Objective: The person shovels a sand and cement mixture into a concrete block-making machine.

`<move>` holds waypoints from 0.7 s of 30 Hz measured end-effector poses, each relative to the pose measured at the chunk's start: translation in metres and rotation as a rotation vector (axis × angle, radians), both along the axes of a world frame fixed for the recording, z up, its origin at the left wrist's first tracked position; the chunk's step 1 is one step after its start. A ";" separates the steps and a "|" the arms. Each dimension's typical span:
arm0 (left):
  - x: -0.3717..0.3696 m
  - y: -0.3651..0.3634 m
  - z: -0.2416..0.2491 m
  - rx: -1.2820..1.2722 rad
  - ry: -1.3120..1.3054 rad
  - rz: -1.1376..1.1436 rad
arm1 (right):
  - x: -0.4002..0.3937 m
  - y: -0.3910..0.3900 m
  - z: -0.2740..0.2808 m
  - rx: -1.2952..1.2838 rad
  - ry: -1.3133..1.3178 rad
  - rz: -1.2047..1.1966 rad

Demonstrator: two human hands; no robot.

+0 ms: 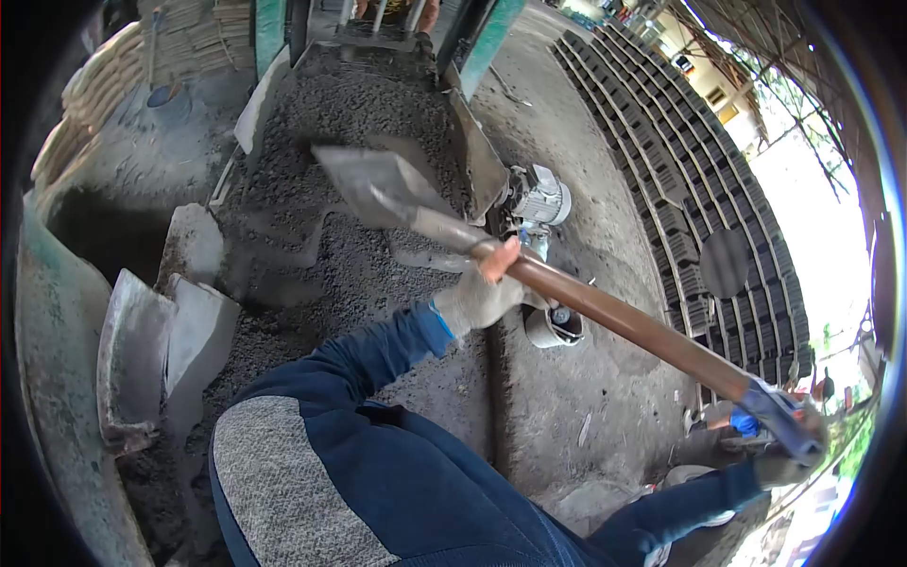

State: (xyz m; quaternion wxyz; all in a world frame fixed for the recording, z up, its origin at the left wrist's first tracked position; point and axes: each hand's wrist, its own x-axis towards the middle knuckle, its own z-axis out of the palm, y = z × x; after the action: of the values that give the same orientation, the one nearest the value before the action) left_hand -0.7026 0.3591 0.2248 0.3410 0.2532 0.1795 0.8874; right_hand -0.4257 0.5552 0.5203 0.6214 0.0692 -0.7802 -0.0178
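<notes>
My left hand (pixel 484 295), in a pale work glove with a bare thumb, is wrapped around the brown shaft of a shovel (pixel 614 317) close to its blade. At the far end of the shaft, my right hand (pixel 796 455) closes on the blue grip. The shovel slants across the view, its grey blade (pixel 373 184) up at the left and slightly blurred. Beneath and behind the blade lies dark, damp-looking granular mix (pixel 340 109), heaped in a chute-like trough and spread over the ground. Whether the blade carries any mix is not plain.
An electric motor (pixel 543 197) sits beside the trough, with a small bucket (pixel 554 328) below it. Bent metal sheets (pixel 137 354) stand at left near a dark pit (pixel 118 231). Racks of dark blocks (pixel 699 208) line the right. A person in blue (pixel 744 421) is at lower right.
</notes>
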 end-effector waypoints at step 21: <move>-0.288 -0.100 -0.095 0.001 -0.742 0.496 | -0.192 -0.050 -0.266 -0.779 -0.345 0.086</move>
State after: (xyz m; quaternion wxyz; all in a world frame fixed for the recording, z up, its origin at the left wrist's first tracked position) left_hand -0.9909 0.2590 0.1295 0.1589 -0.1327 0.1000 0.9732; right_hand -0.6173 0.5050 0.2548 0.4617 -0.1362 -0.8176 0.3159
